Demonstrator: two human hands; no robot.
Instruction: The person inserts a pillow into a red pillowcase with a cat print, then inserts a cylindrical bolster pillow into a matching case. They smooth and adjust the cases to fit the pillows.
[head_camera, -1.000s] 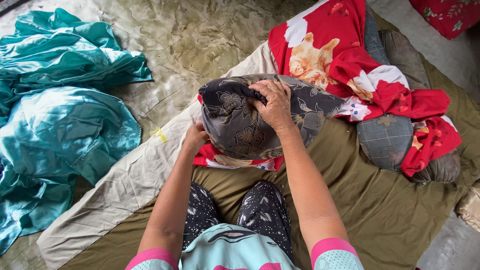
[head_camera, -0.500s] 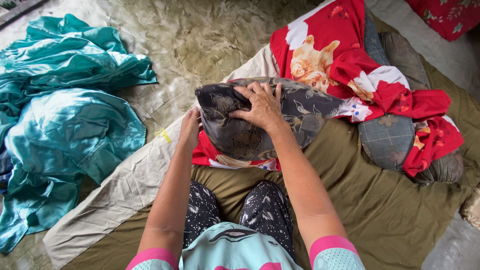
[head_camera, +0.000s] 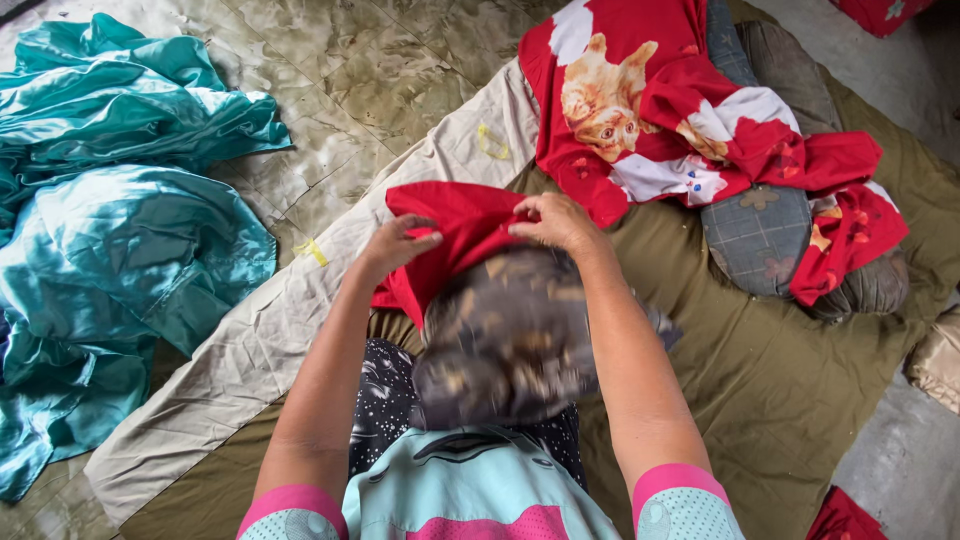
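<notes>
A dark floral pillow (head_camera: 510, 340) lies blurred over my lap, partly inside a red pillowcase (head_camera: 452, 232). My left hand (head_camera: 395, 243) grips the left edge of the red pillowcase's opening. My right hand (head_camera: 556, 221) pinches the pillowcase's right edge, just above the pillow. Both hands hold the red cloth taut over the pillow's far end. I sit on an olive-green mat (head_camera: 760, 400).
A red sheet with an orange cat print (head_camera: 650, 110) is heaped over grey pillows (head_camera: 760, 235) at the right. Crumpled teal satin cloth (head_camera: 120, 200) lies on the tiled floor at the left. A beige sheet (head_camera: 270, 340) edges the mat.
The dark pillow has come from the mat toward my lap. Both hands left the pillow's top and now hold the red pillowcase's opening.
</notes>
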